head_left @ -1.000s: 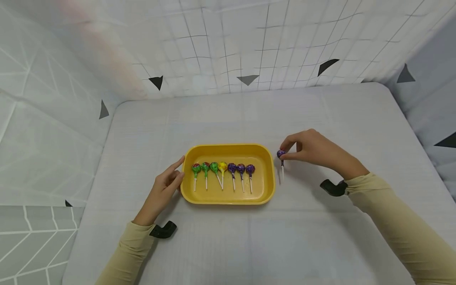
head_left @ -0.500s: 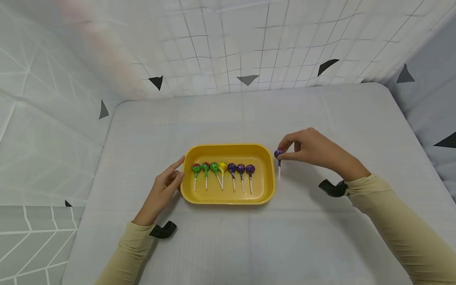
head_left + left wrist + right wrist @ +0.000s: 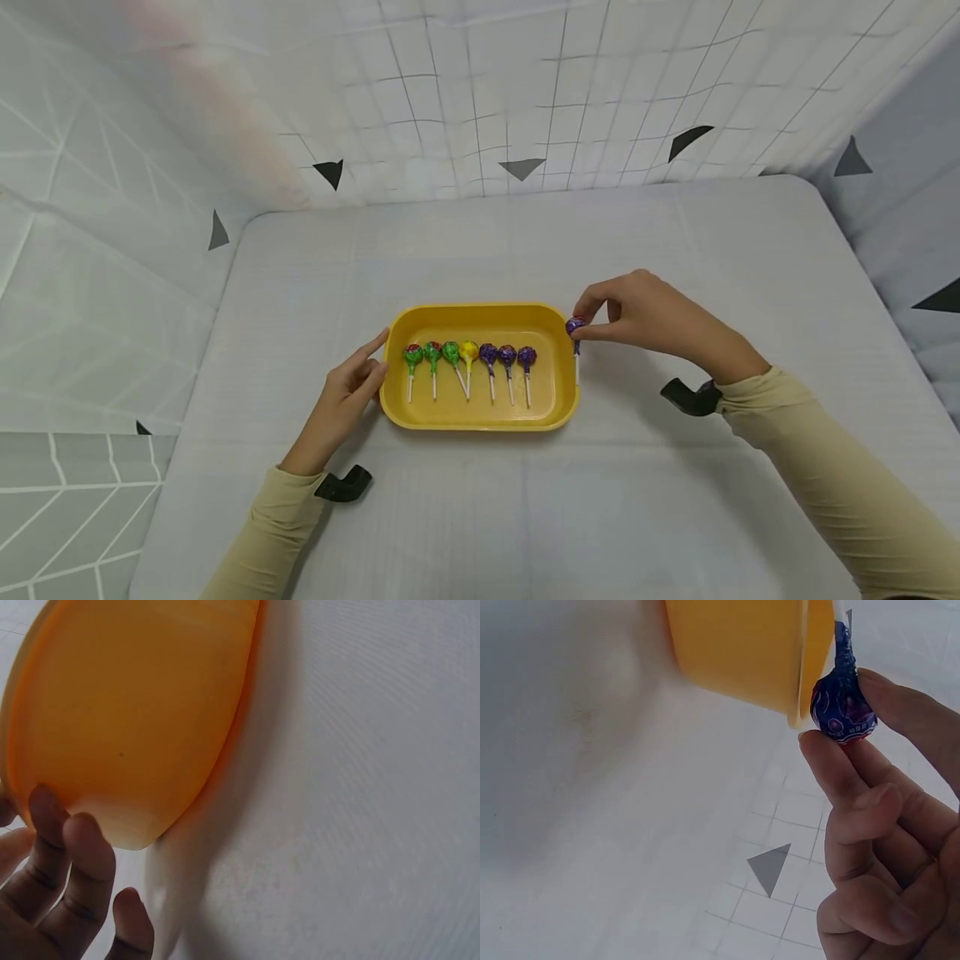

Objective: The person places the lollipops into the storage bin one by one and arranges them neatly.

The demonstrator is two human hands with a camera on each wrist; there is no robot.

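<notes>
A purple-wrapped lollipop (image 3: 575,327) is pinched by its round head between the thumb and fingers of my right hand (image 3: 645,321), its white stick pointing down over the right rim of the yellow tray (image 3: 480,422). In the right wrist view the wrapped lollipop (image 3: 844,712) appears close beside the tray wall (image 3: 742,656). Inside the tray, several lollipops lie in a row: three green ones (image 3: 432,352), a yellow one (image 3: 468,352) and three purple ones (image 3: 507,356). My left hand (image 3: 347,396) touches the tray's left end, its fingers (image 3: 90,847) against the outer wall.
The tray stands mid-table on a pale cloth-covered table (image 3: 480,517). Behind it rises a white grid-patterned backdrop (image 3: 480,92) with dark triangles. Black wrist cameras (image 3: 343,483) sit on both wrists.
My right hand has moved left with the purple lollipop, from beside the tray to over its right rim. The left hand and the tray stay where they were.
</notes>
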